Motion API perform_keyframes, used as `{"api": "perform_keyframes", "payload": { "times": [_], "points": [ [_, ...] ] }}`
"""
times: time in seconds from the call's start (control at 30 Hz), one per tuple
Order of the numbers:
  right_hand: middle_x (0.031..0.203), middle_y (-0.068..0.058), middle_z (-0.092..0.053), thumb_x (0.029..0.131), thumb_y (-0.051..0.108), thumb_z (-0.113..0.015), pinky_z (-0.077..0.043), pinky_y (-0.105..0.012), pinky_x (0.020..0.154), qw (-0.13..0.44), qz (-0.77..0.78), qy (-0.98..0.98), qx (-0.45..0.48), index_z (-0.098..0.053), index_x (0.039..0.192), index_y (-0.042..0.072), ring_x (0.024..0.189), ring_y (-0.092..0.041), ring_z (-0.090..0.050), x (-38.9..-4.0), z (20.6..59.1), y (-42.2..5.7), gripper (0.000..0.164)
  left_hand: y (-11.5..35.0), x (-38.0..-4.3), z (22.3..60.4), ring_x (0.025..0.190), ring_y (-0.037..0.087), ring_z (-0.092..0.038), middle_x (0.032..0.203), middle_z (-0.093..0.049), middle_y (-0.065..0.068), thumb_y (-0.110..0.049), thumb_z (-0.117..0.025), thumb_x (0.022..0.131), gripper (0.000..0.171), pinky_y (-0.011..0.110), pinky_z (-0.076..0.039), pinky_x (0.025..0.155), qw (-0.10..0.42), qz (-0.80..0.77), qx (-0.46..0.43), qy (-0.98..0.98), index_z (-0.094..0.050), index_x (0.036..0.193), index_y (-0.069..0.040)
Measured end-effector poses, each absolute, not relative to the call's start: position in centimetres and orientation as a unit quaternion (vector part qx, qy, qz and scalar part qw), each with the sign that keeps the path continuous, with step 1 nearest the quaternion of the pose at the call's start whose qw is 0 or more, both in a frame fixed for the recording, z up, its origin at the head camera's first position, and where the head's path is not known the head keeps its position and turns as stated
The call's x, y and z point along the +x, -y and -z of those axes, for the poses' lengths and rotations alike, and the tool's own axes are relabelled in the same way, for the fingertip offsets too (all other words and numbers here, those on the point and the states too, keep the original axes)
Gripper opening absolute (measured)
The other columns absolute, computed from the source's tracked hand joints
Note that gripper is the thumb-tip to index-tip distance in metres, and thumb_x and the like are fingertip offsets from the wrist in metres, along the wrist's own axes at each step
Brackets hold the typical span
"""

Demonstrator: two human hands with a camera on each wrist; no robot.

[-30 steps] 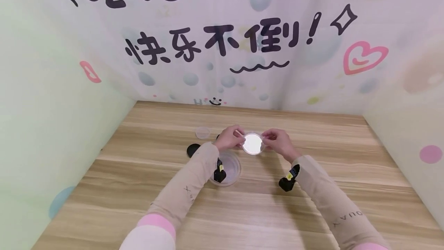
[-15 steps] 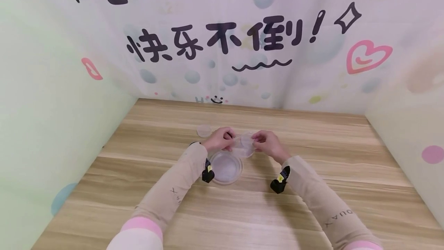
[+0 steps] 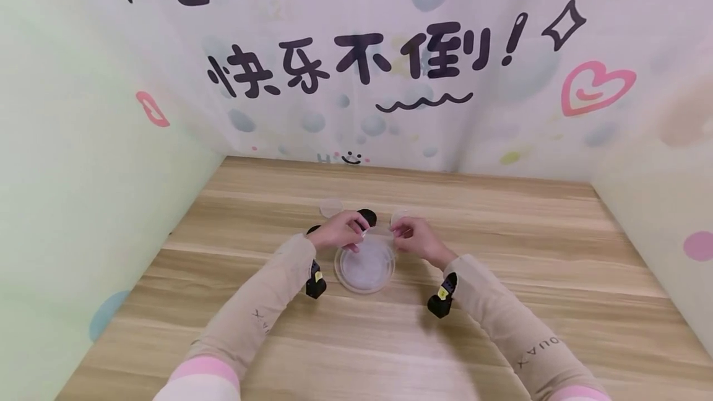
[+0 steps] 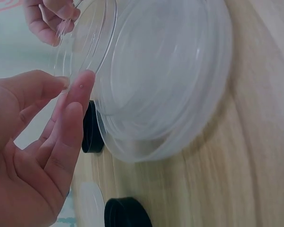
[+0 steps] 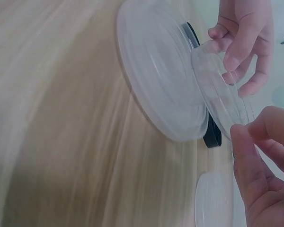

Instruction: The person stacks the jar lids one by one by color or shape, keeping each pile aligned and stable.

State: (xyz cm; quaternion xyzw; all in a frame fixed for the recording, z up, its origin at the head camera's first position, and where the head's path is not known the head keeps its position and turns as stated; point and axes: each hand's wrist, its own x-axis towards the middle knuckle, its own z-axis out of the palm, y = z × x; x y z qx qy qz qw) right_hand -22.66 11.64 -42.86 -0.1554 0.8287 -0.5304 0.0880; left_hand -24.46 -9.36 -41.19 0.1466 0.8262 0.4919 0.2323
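Left hand (image 4: pixel 38 146): thumb and forefinger pinch the rim of the clear shallow dish (image 5: pixel 217 87).
Right hand (image 5: pixel 270 165): pinches the opposite rim.
Clear shallow dish: between the hands, near the head frame's centre.
Handling: judged light, stiff and smooth, probably slippery; its thin wall could crack.
Best hold: opposite rim edges, light fingertip pressure.
Larger translucent dish (image 3: pixel 364 268): centre of the head frame, on the wood-grain table (image 3: pixel 334 351).
Black round caps (image 4: pixel 128 213): lower centre and left of the left-wrist frame.

Wood-grain tabletop (image 3: pixel 345 351); black-lettered backdrop (image 3: pixel 334 132); pink heart (image 3: pixel 597 89)
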Motion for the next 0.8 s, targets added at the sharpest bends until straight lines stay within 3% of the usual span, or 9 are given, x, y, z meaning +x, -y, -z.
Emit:
{"api": "perform_keyframes", "payload": {
  "times": [0.17, 0.37, 0.63, 0.8],
  "points": [
    [0.079, -0.016, -0.056, 0.073, -0.011, -0.058, -0.053, -0.037, 0.060, 0.084, 0.531, -0.825, -0.175, -0.058, 0.096, -0.013, 0.067, -0.017, -0.054, -22.4, 42.7, -10.9, 0.024, 10.2, -24.0, 40.8, 0.061, 0.017, -0.060, 0.093, -0.054, 0.014, 0.003, -0.055, 0.081, 0.024, 0.029, -0.051, 0.056, 0.231, -0.480, 0.151, -0.833, -0.055, 0.105, 0.000],
    [0.079, -0.016, -0.059, 0.072, -0.010, -0.060, -0.051, -0.026, 0.058, 0.087, 0.505, -0.833, -0.207, -0.060, 0.092, -0.011, 0.070, -0.019, -0.055, -21.9, 42.6, -10.3, 0.021, 11.1, -23.3, 40.8, 0.061, 0.018, -0.059, 0.092, -0.055, 0.014, 0.007, -0.056, 0.077, 0.030, 0.031, -0.052, 0.059, 0.233, -0.465, 0.169, -0.837, -0.058, 0.106, 0.000],
    [0.079, -0.020, -0.057, 0.071, -0.013, -0.058, -0.049, -0.024, 0.055, 0.098, 0.498, -0.833, -0.220, -0.058, 0.090, -0.014, 0.070, -0.022, -0.053, -21.2, 42.6, -9.5, 0.020, 11.8, -22.5, 41.0, 0.060, 0.017, -0.058, 0.091, -0.056, 0.016, 0.011, -0.058, 0.073, 0.036, 0.030, -0.052, 0.058, 0.228, -0.472, 0.201, -0.827, -0.058, 0.108, 0.002],
    [0.077, -0.012, -0.057, 0.071, -0.011, -0.059, -0.047, -0.021, 0.055, 0.113, 0.496, -0.835, -0.207, -0.060, 0.091, -0.010, 0.068, -0.015, -0.052, -21.1, 43.2, -9.4, 0.021, 12.1, -22.2, 41.4, 0.061, 0.016, -0.059, 0.092, -0.056, 0.015, 0.010, -0.058, 0.074, 0.036, 0.029, -0.052, 0.058, 0.231, -0.461, 0.208, -0.831, -0.057, 0.108, 0.001]
  ]
}}
